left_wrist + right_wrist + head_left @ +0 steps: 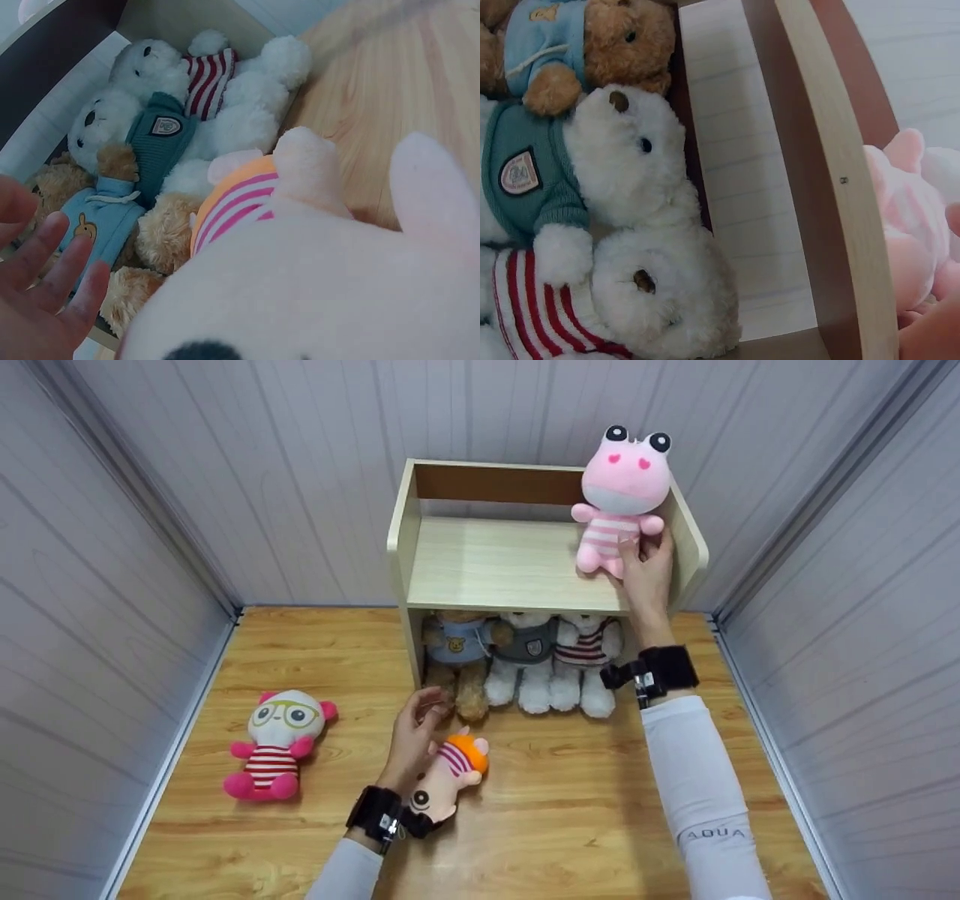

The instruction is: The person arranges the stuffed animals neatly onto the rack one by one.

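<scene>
My right hand (649, 577) grips a pink plush toy (624, 480) with raised round eyes and a striped body, thumb across its front. It is upright at the right end of the upper shelf (487, 562), by the side panel. Down at the floor, my left hand (409, 739) holds nothing, its fingers relaxed beside the feet of a brown teddy bear (471, 690). Partly behind that wrist, a pale plush toy (448, 784) with an orange and striped outfit lies on the floor. In the left wrist view, spread fingers (56, 281) overlap the bear's blue top.
In the lower compartment, a white bear in a green-grey sweater (525, 649) and another in red stripes (585, 645) sit beside the brown one. A pink-and-white panda plush (274, 757) with glasses lies at left. Panel walls (135, 495) enclose the wooden floor (555, 810).
</scene>
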The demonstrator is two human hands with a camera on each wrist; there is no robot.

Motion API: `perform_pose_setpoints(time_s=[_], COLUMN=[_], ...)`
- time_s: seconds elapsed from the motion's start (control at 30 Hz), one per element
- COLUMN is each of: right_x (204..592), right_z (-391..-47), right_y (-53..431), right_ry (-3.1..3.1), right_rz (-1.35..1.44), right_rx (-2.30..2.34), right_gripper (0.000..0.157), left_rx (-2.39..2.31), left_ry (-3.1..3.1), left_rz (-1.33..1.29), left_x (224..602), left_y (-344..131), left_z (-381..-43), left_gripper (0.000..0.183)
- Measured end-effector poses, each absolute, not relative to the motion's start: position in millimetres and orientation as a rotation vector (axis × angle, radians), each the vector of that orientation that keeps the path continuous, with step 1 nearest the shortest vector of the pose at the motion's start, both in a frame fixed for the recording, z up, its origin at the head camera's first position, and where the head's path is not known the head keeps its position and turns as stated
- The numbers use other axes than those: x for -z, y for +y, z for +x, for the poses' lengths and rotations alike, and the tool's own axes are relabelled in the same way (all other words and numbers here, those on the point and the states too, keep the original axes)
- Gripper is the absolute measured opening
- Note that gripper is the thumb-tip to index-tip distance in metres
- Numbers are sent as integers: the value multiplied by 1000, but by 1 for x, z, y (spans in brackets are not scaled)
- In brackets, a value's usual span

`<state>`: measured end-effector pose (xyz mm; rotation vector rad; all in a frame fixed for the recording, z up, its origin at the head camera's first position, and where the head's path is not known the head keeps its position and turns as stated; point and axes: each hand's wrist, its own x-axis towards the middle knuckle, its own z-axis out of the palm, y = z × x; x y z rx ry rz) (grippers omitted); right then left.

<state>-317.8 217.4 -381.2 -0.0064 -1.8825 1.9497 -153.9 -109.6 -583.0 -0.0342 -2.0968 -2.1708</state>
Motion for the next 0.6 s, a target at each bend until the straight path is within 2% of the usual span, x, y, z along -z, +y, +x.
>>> perform_pose_setpoints(time_s=[0.2, 0.43, 0.6], right_x=[381, 382, 387], right_z=[-307, -288, -273], right_y=[223, 227, 227], right_ry=[-1825, -1768, -1775], right_rz=[-78, -119, -59], right_rx=[-2089, -2079, -1995], right_gripper=[61, 70, 68], left_rx=[2136, 2072, 2021], left_ry=[-2130, -2140, -2184], left_rz=[-8, -45, -53], left_x=[582, 581, 581], left_y=[-114, -117, -121], left_z=[-152, -159, -159], left_gripper=[33, 34, 33])
